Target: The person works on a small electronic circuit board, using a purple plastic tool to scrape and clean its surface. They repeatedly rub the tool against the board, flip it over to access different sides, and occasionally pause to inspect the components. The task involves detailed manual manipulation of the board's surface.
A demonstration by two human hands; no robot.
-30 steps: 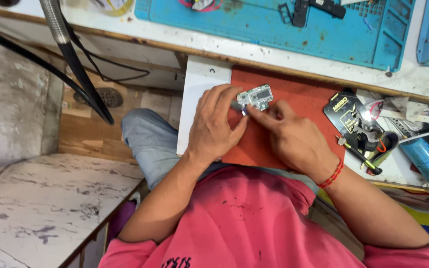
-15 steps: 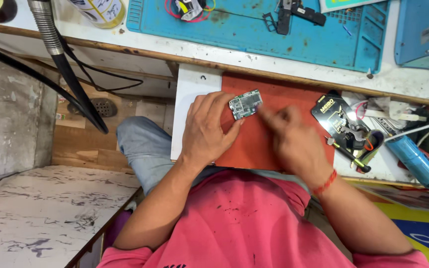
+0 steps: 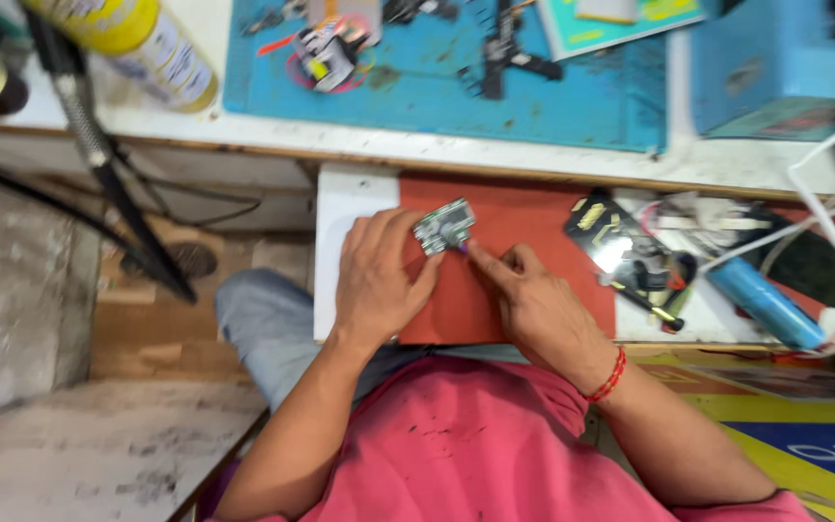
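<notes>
Down on the red mat (image 3: 533, 290), both hands meet over a small circuit board (image 3: 443, 224). The left hand (image 3: 379, 280) has its grip closed on the board, fingers curled round its near edge, pinning it just above the mat. The right hand (image 3: 533, 300) points in with the forefinger, pinching a thin tool whose purple tip (image 3: 462, 247) touches the board's lower corner; the tool itself is too small to make out. Judging by that, the work on the board looks mid-way: the board is out and bare, the tip is on it, and nothing beside it shows as taken off or fitted yet. Right of the hands lie a black flat part (image 3: 593, 220), a screwdriver (image 3: 645, 302) and a blue tube (image 3: 763, 302), near one another. On the table (image 3: 244, 135) above, a blue mat (image 3: 437, 97) carries scattered tools and bits, and a yellow can (image 3: 137, 39) lies tilted at the far left; what it holds is hidden.
</notes>
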